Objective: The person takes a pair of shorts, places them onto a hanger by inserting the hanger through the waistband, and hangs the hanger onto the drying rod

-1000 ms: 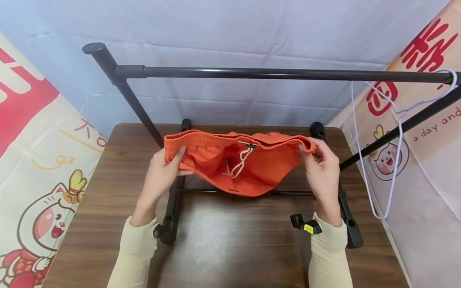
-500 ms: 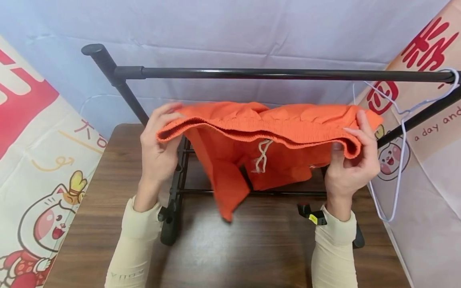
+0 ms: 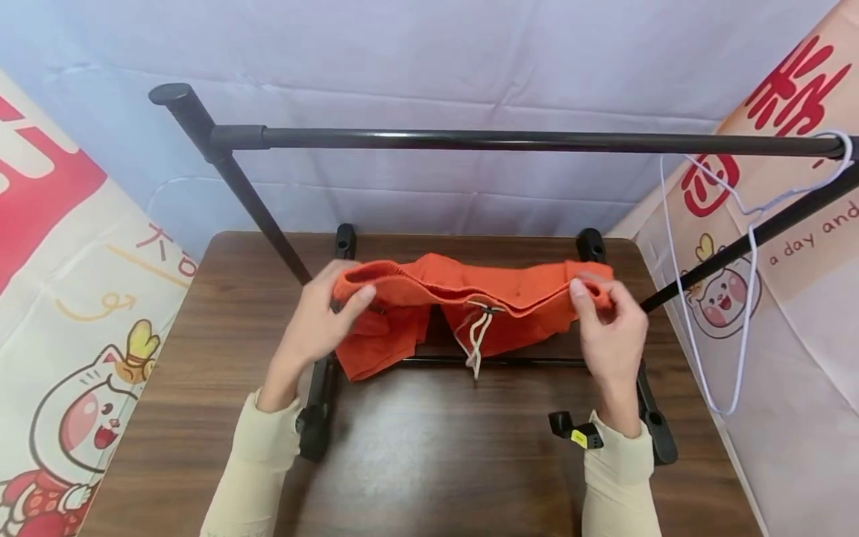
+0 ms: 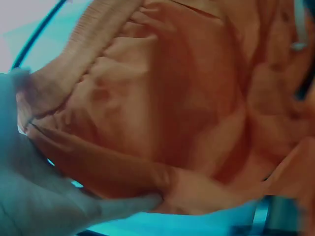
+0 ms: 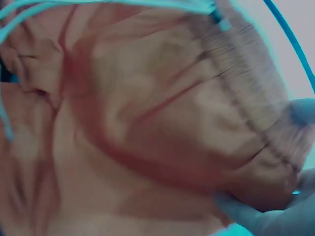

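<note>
Orange shorts (image 3: 520,280) with a gathered elastic waistband hang between both hands in the head view. A pale drawstring (image 3: 477,335) dangles from the middle of the waistband. My left hand (image 3: 315,317) grips the waistband's left end, its thumb on the near side. At the right end, my right hand (image 3: 612,339) pinches the band between thumb and fingers. In the left wrist view, the shorts' cloth (image 4: 197,98) fills most of the picture beside the hand. Creased orange fabric (image 5: 147,128) also covers most of the right wrist view. The legs are partly folded out of sight.
A black rack's bar (image 3: 436,139) crosses beyond the shorts. From its right end hangs a pale hanger (image 3: 748,298). The rack's feet stand on a brown wooden table (image 3: 429,462). Pale cloth and printed banners (image 3: 74,418) surround it.
Both hands raised the shorts and spread them wider, then lowered them and drew closer together. The legs swung, and the drawstring now hangs in front of the waistband.
</note>
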The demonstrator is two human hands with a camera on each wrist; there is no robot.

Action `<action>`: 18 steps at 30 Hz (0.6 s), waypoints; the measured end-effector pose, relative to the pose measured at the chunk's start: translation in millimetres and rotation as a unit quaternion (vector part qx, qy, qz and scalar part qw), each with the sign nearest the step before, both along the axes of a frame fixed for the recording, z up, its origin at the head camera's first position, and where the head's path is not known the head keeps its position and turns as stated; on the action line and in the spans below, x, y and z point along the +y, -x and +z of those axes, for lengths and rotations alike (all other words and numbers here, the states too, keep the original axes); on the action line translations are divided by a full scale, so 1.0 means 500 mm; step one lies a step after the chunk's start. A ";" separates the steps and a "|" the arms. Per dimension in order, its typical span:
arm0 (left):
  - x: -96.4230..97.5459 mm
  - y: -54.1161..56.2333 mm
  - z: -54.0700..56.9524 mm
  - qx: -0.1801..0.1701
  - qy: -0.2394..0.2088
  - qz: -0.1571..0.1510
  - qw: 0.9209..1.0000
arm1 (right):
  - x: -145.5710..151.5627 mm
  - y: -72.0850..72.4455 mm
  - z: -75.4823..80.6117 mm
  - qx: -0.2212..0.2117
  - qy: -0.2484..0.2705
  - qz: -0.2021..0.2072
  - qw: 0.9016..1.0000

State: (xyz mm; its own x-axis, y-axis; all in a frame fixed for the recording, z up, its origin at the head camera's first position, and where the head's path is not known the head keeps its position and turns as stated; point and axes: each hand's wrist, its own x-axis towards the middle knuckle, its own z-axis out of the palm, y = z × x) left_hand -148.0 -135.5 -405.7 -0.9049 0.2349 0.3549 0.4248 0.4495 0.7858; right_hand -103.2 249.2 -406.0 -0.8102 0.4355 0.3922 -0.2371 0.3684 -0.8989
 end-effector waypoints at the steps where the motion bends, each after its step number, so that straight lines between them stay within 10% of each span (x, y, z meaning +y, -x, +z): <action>1: -0.002 -0.007 -0.017 -0.025 0.011 0.005 1.000 | 0.002 -0.005 -0.008 -0.047 -0.031 -0.001 0.998; 7: -0.012 -0.053 -0.093 -0.120 0.026 0.023 0.992 | 0.010 -0.033 -0.038 -0.199 -0.157 0.076 0.964; 18: 0.003 -0.091 -0.126 -0.107 0.061 0.100 0.987 | 0.007 -0.049 -0.072 -0.217 -0.201 0.139 0.945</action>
